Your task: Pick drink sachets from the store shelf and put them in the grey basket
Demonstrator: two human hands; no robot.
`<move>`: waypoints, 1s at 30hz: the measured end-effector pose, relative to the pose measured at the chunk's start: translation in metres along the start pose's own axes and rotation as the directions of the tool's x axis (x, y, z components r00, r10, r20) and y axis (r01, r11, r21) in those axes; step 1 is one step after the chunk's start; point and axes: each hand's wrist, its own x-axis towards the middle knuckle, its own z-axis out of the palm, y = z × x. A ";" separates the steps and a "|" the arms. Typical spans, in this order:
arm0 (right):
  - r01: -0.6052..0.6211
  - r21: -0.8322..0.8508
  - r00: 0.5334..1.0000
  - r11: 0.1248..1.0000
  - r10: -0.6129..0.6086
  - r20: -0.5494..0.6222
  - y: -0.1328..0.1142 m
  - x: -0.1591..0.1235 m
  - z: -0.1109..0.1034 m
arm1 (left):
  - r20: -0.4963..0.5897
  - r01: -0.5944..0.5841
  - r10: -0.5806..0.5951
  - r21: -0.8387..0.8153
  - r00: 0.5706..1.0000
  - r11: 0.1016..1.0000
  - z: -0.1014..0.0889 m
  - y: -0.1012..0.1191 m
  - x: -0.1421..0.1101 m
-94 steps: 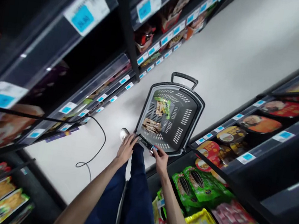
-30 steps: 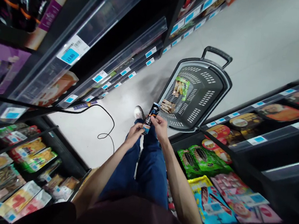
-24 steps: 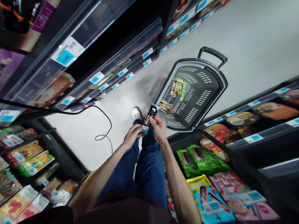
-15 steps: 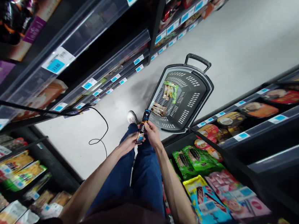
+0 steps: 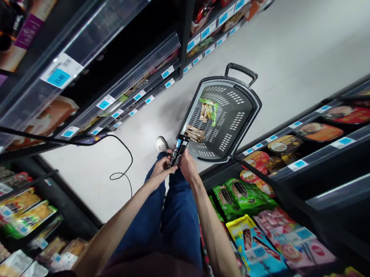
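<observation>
Both my hands hold a small dark snack packet (image 5: 178, 149) with a blue patch, upright in front of my legs. My left hand (image 5: 160, 171) grips its lower end with closed fingers, and my right hand (image 5: 186, 165) pinches its right side. Just beyond the packet a grey plastic shopping basket (image 5: 239, 131) with a black handle stands on the floor. Inside the basket lie a green-edged packet (image 5: 207, 110) and a brown packet (image 5: 195, 133).
I stand in a narrow shop aisle with a pale floor (image 5: 299, 53). Dark shelves with blue price tags (image 5: 57, 77) rise on the left, snack shelves (image 5: 260, 237) on the right. A black cable (image 5: 124, 167) loops on the floor by my shoe (image 5: 162, 144).
Three seconds ago both hands were down at the basket's near rim. They have since lifted the dark packet, and over the last second it turned so its darker side faces me.
</observation>
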 end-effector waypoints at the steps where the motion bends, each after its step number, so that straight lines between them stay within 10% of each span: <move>1: -0.007 -0.005 1.000 1.000 0.007 0.006 0.000 -0.001 -0.002 | 0.012 0.012 -0.012 -0.006 1.000 1.000 0.000 0.000 -0.002; 8: 0.118 -0.014 0.990 0.993 -0.119 -0.070 0.003 -0.006 -0.026 | 0.163 0.084 -0.056 -0.170 0.985 0.982 0.008 0.009 -0.010; 13: 0.208 -0.150 0.950 0.967 -0.236 -0.206 0.004 -0.005 -0.035 | 0.182 0.103 -0.106 0.025 0.978 0.994 0.008 0.006 -0.002; 18: 0.196 -0.222 0.935 0.955 -0.251 -0.252 0.005 -0.005 -0.043 | -0.038 -0.006 0.011 0.130 0.999 0.991 0.002 -0.002 0.006; 25: 0.007 -0.165 0.975 0.986 -0.043 -0.217 0.014 -0.004 -0.048 | -0.305 -0.019 -0.041 -0.190 0.951 0.982 -0.020 -0.020 0.014; 30: -0.043 -0.205 0.980 0.978 0.002 -0.197 0.036 -0.002 -0.039 | -0.349 0.098 -0.082 0.028 0.934 0.995 -0.048 -0.054 0.005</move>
